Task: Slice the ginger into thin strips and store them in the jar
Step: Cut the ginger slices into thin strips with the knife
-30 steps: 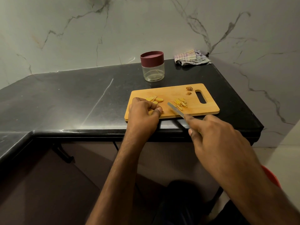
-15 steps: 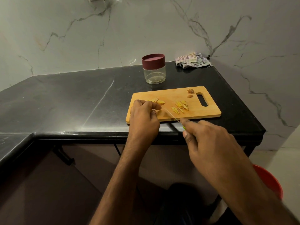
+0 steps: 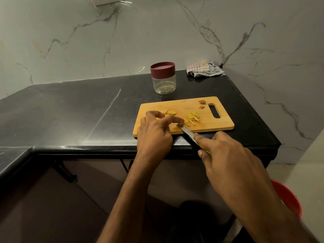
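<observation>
Left hand [image 3: 154, 132] curls over, perhaps pinning, ginger [image 3: 171, 112]; right hand [image 3: 228, 155] grips knife [image 3: 186, 131].

1. the cutting board [image 3: 191, 106] under the left hand [image 3: 155, 135] looks like pale matt wood.
2. the knife [image 3: 186, 132] gripped by the right hand [image 3: 228, 160] has a smooth, shiny metal blade.
3. the countertop [image 3: 78, 111] is glossy black stone.
4. beyond the hands, the jar [image 3: 164, 83] is clear and glossy, its maroon lid [image 3: 162, 69] smooth plastic.
5. the striped rag [image 3: 204, 69] is crumpled cloth.
6. the wall [image 3: 140, 32] is veined marble.
</observation>
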